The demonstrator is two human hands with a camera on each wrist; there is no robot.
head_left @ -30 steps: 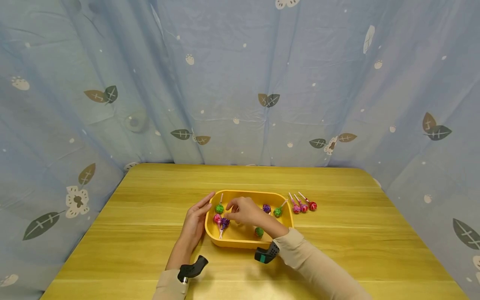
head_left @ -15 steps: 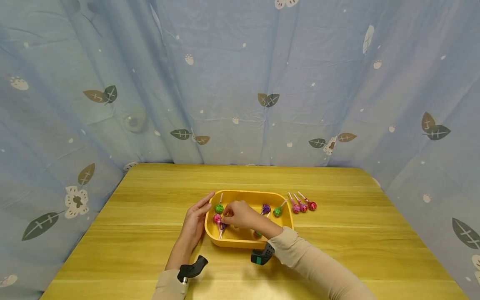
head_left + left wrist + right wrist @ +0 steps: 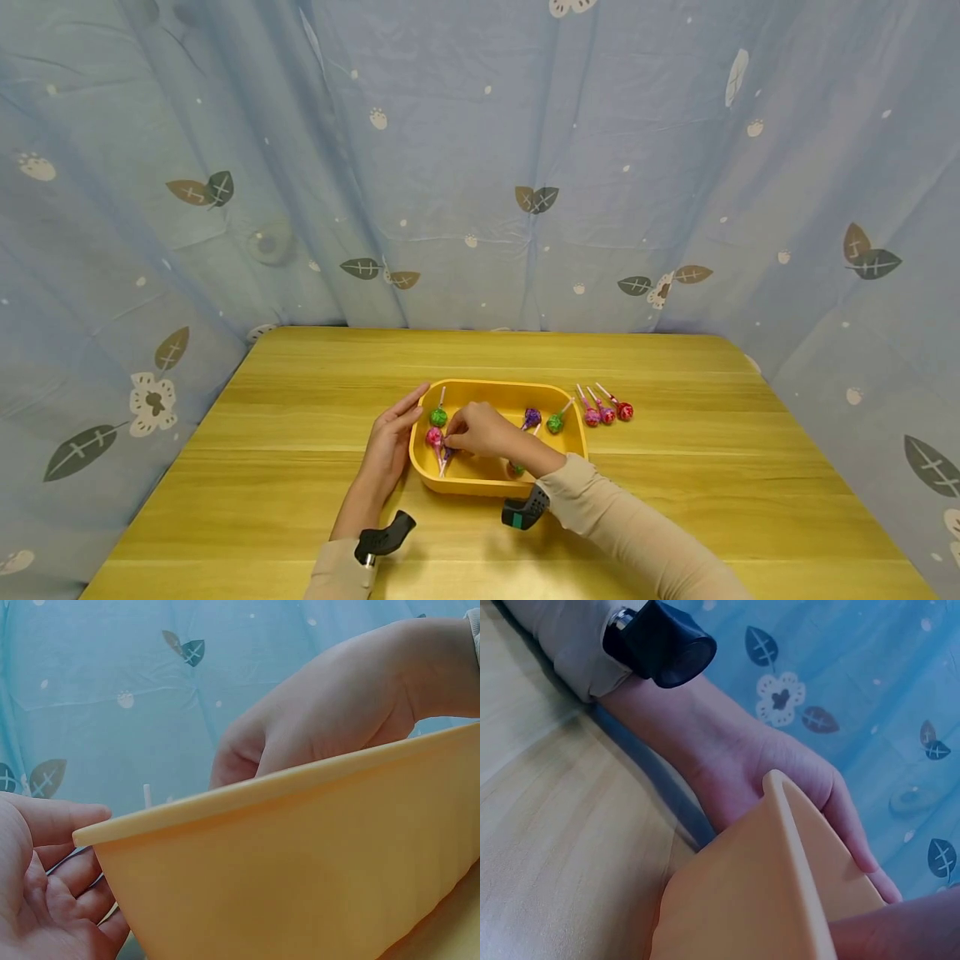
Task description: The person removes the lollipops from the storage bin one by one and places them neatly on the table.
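A smooth, round-cornered tray (image 3: 476, 486) is touched by the unclenched left hand (image 3: 390, 437). A ball-shaped purple lollipop (image 3: 449, 454) is pinched by the right hand (image 3: 482, 430).

The head view is bright, with a shiny glow on the table (image 3: 457, 575) up close and soft shadows. Both wrist views are dimmer and bluer; the box (image 3: 292, 877) looks shady in the left one.

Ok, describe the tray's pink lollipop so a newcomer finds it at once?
On the table sits a yellow tray. At its left end, between left hand and right hand, lies the pink lollipop. It is the only pink one visible inside.
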